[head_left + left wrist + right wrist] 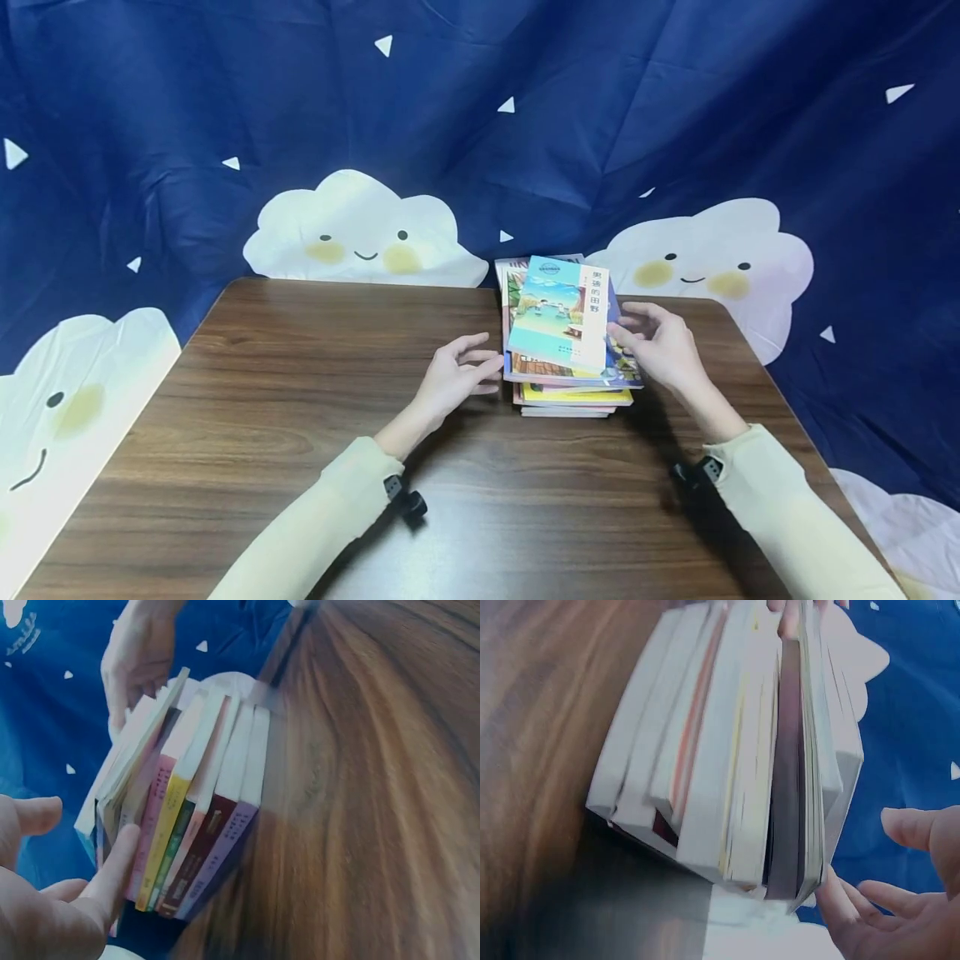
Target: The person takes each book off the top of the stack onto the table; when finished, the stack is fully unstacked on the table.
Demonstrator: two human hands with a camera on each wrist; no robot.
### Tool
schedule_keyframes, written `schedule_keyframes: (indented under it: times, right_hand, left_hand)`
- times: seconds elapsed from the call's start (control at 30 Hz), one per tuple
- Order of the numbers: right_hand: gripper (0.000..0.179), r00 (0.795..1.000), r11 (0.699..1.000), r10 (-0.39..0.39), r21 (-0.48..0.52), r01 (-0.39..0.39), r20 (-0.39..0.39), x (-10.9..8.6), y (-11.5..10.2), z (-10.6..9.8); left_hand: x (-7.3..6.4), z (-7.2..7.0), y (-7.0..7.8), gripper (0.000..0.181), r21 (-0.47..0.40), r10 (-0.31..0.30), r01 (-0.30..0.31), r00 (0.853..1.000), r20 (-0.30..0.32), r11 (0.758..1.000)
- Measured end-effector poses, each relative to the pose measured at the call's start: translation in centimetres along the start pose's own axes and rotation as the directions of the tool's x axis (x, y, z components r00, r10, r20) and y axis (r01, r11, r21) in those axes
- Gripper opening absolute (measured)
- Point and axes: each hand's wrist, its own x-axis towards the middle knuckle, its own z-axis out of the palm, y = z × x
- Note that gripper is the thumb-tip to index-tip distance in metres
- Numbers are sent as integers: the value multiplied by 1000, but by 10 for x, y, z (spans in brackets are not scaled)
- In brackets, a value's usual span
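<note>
A stack of several books [573, 387] stands on the table, its layers unevenly lined up. On top lies a paperback [557, 312] with a light blue and white cover and a picture of a pond, slightly turned. My left hand [457, 375] is at the stack's left side, fingers spread, fingertips at the spines; in the left wrist view a finger rests along a pink spine [154, 817]. On the other side, my right hand [663, 346] has its fingertips by the top paperback's right edge. Its thumb stands apart from the books in the right wrist view.
The brown wooden table [300, 400] spreads left and in front of the stack. Behind it hangs a dark blue cloth [450, 108] with white clouds and small triangles. A small black camera [405, 500] is strapped at the left wrist, another [697, 472] at the right.
</note>
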Motion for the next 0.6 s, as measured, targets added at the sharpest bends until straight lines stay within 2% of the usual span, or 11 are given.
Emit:
schedule_keyframes:
  times: [0.13, 0.23, 0.33, 0.43, 0.6]
  right_hand:
    - [62, 988, 979, 93, 167, -113, 127, 16, 6, -2]
    - [64, 967, 955, 144, 227, -192, 209, 27, 8, -2]
    - [69, 939, 938, 187, 232, -258, 287, 35, 8, -2]
    - [74, 915, 931, 228, 201, -305, 332, 42, 6, -1]
    - [73, 893, 925, 257, 175, -338, 370, 52, 6, 0]
  left_hand:
    - [6, 5, 0, 62, -26, -12, 12, 1000, 11, 1000]
    - [9, 7, -1, 64, -37, -19, 20, 1000, 14, 999]
    - [12, 9, -3, 63, -45, -25, 26, 1000, 15, 999]
    - [14, 12, -4, 60, -60, -29, 30, 999, 25, 998]
    - [17, 15, -4, 56, -56, -18, 19, 999, 26, 998]
